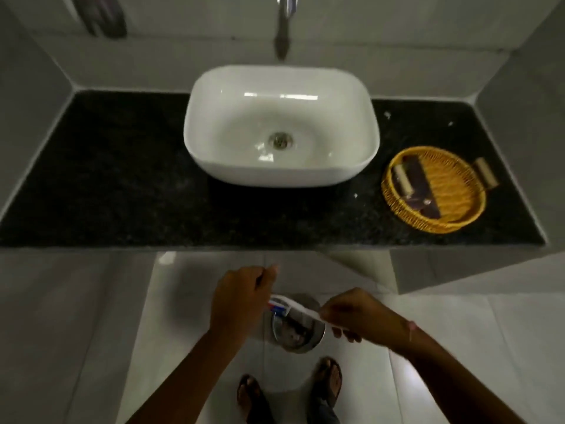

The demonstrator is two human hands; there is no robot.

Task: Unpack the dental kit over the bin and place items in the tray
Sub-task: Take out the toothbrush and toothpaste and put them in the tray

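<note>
My left hand (237, 296) and my right hand (351, 313) hold a small dental kit (290, 307) between them, a white packet with a red and blue tube showing at its left end. The kit hangs right over the round metal bin (298, 332) on the floor, whose lid is open. The yellow woven tray (434, 189) stands on the black counter at the right, with a dark packet and a small bottle inside it. Motion blur hides the kit's details.
A white basin (281, 127) sits mid-counter under a tap (282, 29). Another small bottle (486, 172) lies just right of the tray. The counter's front edge (214, 247) runs above my hands. My sandalled feet (290, 390) stand on pale floor tiles.
</note>
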